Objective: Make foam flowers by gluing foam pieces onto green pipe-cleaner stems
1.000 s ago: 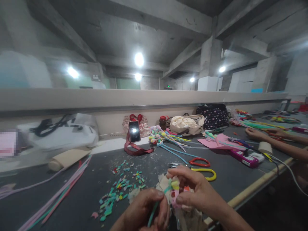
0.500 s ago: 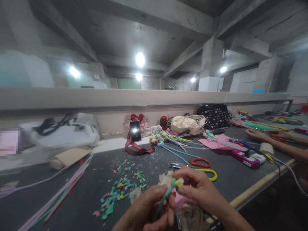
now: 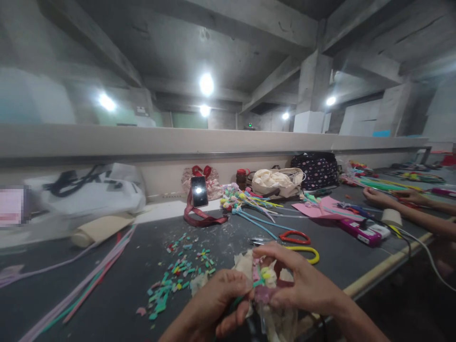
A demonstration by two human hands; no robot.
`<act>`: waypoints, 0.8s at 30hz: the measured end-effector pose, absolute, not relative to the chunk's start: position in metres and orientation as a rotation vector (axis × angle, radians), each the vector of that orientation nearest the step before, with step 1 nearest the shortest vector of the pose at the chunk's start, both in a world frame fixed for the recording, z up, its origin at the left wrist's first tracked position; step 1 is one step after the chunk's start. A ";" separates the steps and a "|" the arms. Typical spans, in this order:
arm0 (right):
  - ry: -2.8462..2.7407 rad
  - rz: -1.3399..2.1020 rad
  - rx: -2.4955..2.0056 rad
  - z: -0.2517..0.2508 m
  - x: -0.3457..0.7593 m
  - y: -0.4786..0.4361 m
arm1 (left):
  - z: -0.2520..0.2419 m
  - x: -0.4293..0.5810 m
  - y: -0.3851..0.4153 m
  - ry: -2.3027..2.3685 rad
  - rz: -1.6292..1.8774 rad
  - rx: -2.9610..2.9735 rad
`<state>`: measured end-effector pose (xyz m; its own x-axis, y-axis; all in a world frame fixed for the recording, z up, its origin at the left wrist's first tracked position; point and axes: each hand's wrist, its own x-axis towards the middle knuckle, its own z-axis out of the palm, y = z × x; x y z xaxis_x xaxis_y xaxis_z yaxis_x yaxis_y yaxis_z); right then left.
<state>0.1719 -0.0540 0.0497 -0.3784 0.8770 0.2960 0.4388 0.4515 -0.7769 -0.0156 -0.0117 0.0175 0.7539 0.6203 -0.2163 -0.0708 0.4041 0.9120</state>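
Observation:
My left hand [image 3: 228, 294] pinches a thin green fuzzy stem [image 3: 259, 281] between thumb and fingers. At the stem's tip is a small yellow and cream flower-like head [image 3: 268, 274]. My right hand [image 3: 299, 280] curves around this head, thumb and forefinger apart. Just below the head is a mauve-pink object [image 3: 263, 293], partly hidden by my hands; its kind is unclear. Crumpled pale, wrapping-like material [image 3: 245, 262] lies behind and beneath the fingers. Beyond my right hand rest scissors with one red and one yellow handle [image 3: 295, 238].
Small coloured scraps [image 3: 167, 285] litter the dark table left of my hands. Long fuzzy stems [image 3: 89, 280] lie farther left. A phone [image 3: 198, 191] leans against a fabric bag. Finished-looking fuzzy stems [image 3: 245, 197] are heaped behind. Another person's hands [image 3: 381, 197] are at the right, near a purple power strip [image 3: 359, 232].
My right hand's fingers have spread from a pinch at the flower-like head. The head has shifted slightly down, over the mauve-pink object. My left hand still holds the stem.

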 end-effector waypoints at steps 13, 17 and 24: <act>-2.076 0.607 -1.120 0.048 0.165 -0.052 | 0.013 -0.016 -0.010 0.623 0.425 1.116; -2.058 0.614 -1.163 0.047 0.164 -0.053 | 0.012 -0.016 -0.010 0.615 0.456 1.106; -1.908 0.688 -1.166 0.046 0.165 -0.055 | 0.015 -0.013 -0.010 0.645 0.475 1.065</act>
